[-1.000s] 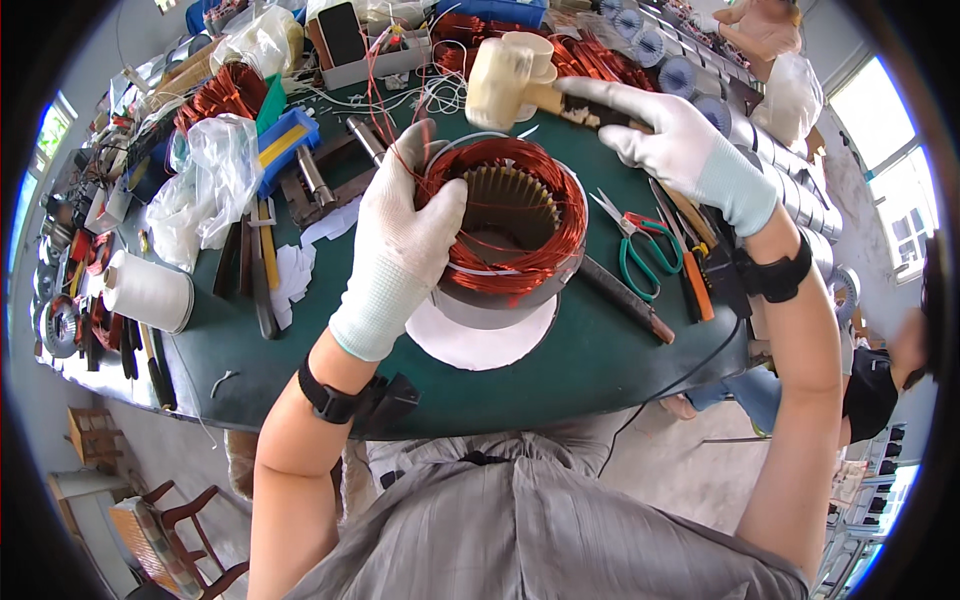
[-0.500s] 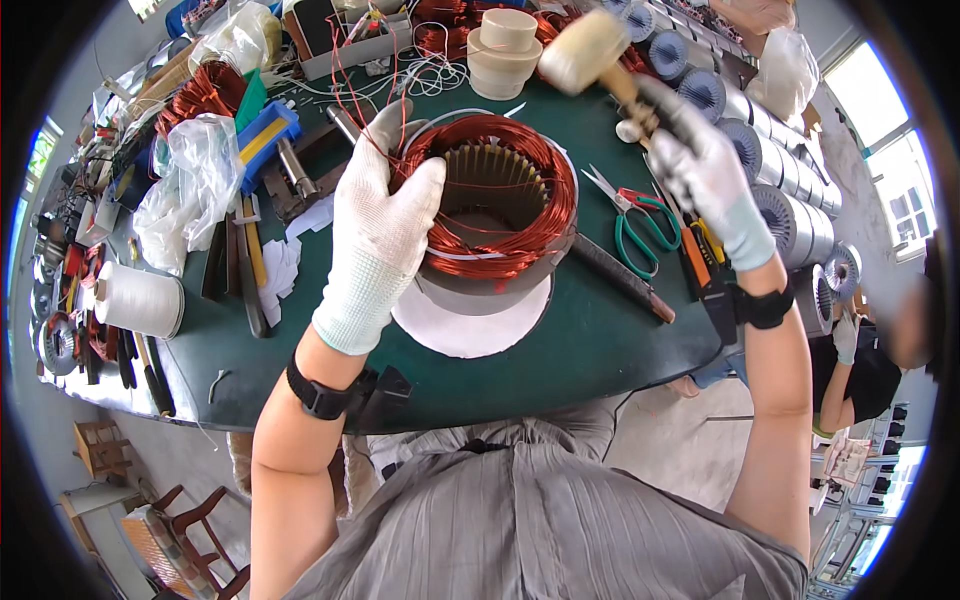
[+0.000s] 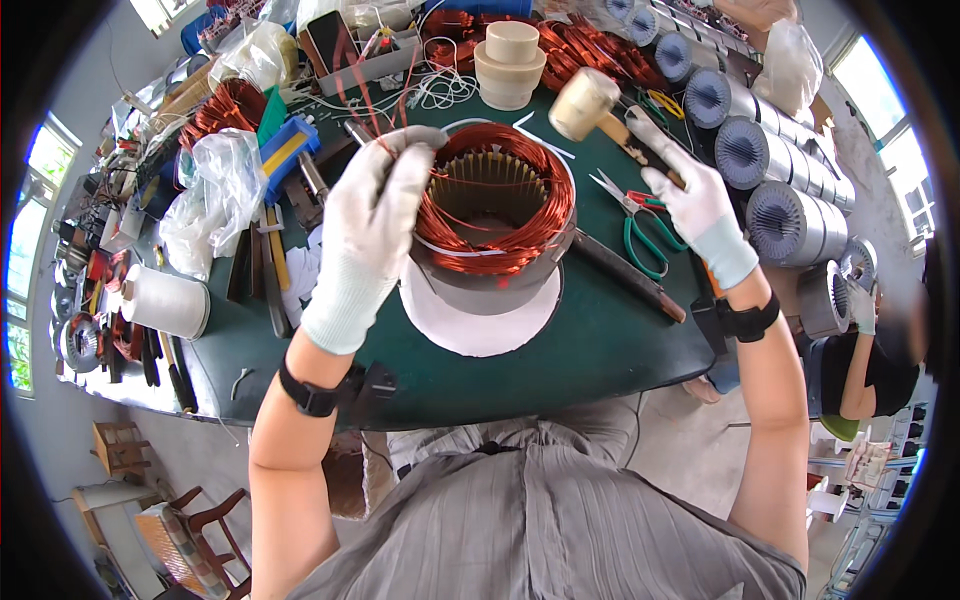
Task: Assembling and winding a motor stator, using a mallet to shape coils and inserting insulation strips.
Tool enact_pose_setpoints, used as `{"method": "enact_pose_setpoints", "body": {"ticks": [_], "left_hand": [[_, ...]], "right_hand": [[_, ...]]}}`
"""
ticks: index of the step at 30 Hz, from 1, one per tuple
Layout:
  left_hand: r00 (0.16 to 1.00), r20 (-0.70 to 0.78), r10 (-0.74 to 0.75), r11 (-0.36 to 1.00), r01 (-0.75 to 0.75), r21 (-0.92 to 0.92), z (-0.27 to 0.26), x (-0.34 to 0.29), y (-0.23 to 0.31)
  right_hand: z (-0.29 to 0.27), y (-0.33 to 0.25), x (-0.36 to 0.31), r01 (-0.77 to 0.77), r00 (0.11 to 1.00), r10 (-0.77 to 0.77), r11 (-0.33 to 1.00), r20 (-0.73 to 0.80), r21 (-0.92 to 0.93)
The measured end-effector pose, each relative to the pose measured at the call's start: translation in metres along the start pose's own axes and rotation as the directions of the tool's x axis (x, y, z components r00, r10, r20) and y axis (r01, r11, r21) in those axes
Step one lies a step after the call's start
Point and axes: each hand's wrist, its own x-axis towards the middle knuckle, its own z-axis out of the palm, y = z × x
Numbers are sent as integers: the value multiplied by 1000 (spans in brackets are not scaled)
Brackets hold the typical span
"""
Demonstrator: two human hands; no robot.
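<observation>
A ring-shaped motor stator (image 3: 480,270) wound with red-brown copper wire (image 3: 545,225) stands upright on a round white disc (image 3: 480,330). At its left rim is my left hand (image 3: 370,220), in a white glove with grey fingertips. The thumb is apart from the bent fingers, and thin red lead wires (image 3: 362,95) rise beside them, blurred. My right hand (image 3: 695,195), gloved too, is closed around the wooden handle of a pale-headed mallet (image 3: 585,104), with the index finger stretched forward. The mallet is raised to the right of the stator, apart from it.
Green-handled scissors (image 3: 645,235) and a dark bar (image 3: 630,275) lie right of the stator. Beyond stand stacked cream cylinders (image 3: 510,65). Several metal stator cores (image 3: 785,222) line the right side. A white thread spool (image 3: 165,303) and plastic bag (image 3: 215,200) sit left. Another person (image 3: 870,360) works at right.
The mallet has come lower and toward me, its motion blur mostly gone. My left fingers have shifted along the rim, the thumb drawing back up, and the red leads have moved.
</observation>
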Motion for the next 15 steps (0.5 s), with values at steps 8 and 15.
{"method": "enact_pose_setpoints", "body": {"ticks": [8,15], "left_hand": [[986,162,41,993,-57,99,-16,23,95],[925,-32,378,924,-379,-48,-36,99,163]], "right_hand": [[42,-47,-73,30,970,25,974,243,-223],[43,-33,-79,-80,994,93,978,61,-193]]}}
